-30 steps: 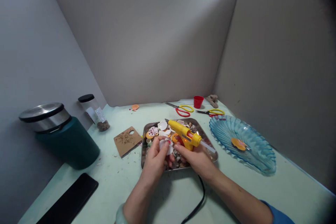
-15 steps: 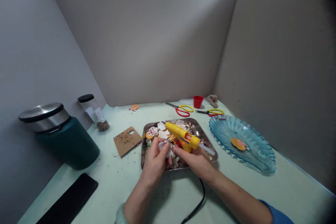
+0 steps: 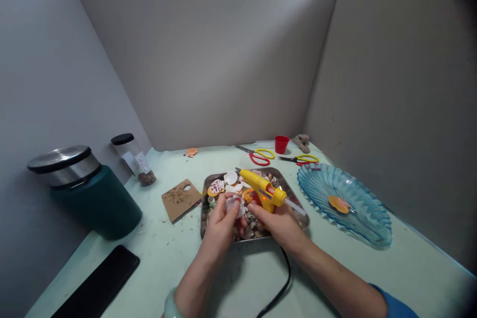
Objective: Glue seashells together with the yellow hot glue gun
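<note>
A yellow glue gun (image 3: 261, 188) with a clear glue stick poking from its back is in my right hand (image 3: 281, 223), the fingers wrapped round its handle. Its nozzle points up and left, away from me. My left hand (image 3: 220, 223) pinches a white shell (image 3: 239, 204) between thumb and fingers, with a small red spot beside the thumb. Both hands are over a metal tray (image 3: 306, 222) filled with shells, among them a speckled one (image 3: 216, 187) and a round white one (image 3: 230, 177).
On the right lies a blue glass dish (image 3: 372, 226) with an orange shell (image 3: 339, 203). Scissors (image 3: 261, 154), pliers-like cutters (image 3: 298, 159) and a red cup (image 3: 281, 144) stand behind. To the left are a brown card (image 3: 179, 203), a jar (image 3: 130, 154), a green flask (image 3: 97, 203) and a phone (image 3: 99, 283). A black cord (image 3: 285, 283) trails forward.
The glue gun has shifted slightly right and its nozzle has lifted off the white shells. In my left hand the white shell has turned a little, and a red spot now shows there.
</note>
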`<action>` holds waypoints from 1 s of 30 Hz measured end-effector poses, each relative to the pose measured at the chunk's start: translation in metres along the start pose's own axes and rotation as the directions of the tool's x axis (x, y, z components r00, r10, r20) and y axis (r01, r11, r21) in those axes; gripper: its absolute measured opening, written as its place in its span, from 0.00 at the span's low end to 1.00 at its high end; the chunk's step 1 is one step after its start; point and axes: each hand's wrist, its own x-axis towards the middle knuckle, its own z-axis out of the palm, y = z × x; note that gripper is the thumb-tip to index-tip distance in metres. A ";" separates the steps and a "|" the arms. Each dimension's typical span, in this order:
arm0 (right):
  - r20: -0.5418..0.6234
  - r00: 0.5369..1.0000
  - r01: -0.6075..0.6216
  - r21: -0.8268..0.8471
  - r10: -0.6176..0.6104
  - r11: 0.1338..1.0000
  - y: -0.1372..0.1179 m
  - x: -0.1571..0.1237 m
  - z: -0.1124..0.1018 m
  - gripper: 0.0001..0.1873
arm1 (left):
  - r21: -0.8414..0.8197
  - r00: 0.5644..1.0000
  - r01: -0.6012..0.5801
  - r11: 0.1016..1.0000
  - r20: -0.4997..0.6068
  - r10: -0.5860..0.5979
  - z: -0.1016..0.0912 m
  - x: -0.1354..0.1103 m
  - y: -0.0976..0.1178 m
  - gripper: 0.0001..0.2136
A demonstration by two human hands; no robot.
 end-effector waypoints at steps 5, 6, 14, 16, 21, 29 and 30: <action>0.019 1.000 0.012 -0.010 -0.012 1.000 0.002 0.001 0.000 0.13 | 0.001 0.999 -0.021 1.000 0.026 0.021 0.001 -0.003 0.003 0.22; 0.023 1.000 0.011 -0.010 -0.010 1.000 0.002 0.001 0.000 0.13 | 0.001 0.999 -0.021 1.000 0.027 0.021 0.001 -0.004 0.003 0.22; 0.039 0.999 0.006 -0.007 -0.005 1.000 -0.002 -0.002 0.001 0.10 | -0.013 1.000 0.001 1.000 0.024 -0.001 0.002 -0.002 0.003 0.23; 0.051 0.999 0.000 -0.016 0.000 1.000 -0.001 -0.001 0.000 0.10 | 0.015 1.000 -0.002 1.000 0.017 0.002 0.002 -0.001 0.001 0.22; 0.046 0.999 0.031 -0.068 -0.028 0.997 0.006 0.001 -0.002 0.12 | 0.032 1.000 0.016 0.999 -0.004 -0.016 0.000 0.001 -0.003 0.22; 0.075 0.997 0.041 -0.134 -0.032 0.990 0.008 -0.001 -0.004 0.10 | 0.028 0.999 0.038 0.999 -0.009 -0.038 0.001 0.000 0.000 0.21; 0.077 0.996 0.043 -0.134 -0.033 0.990 0.007 -0.001 -0.004 0.10 | 0.032 1.000 0.029 0.999 -0.009 -0.029 0.001 0.000 -0.001 0.21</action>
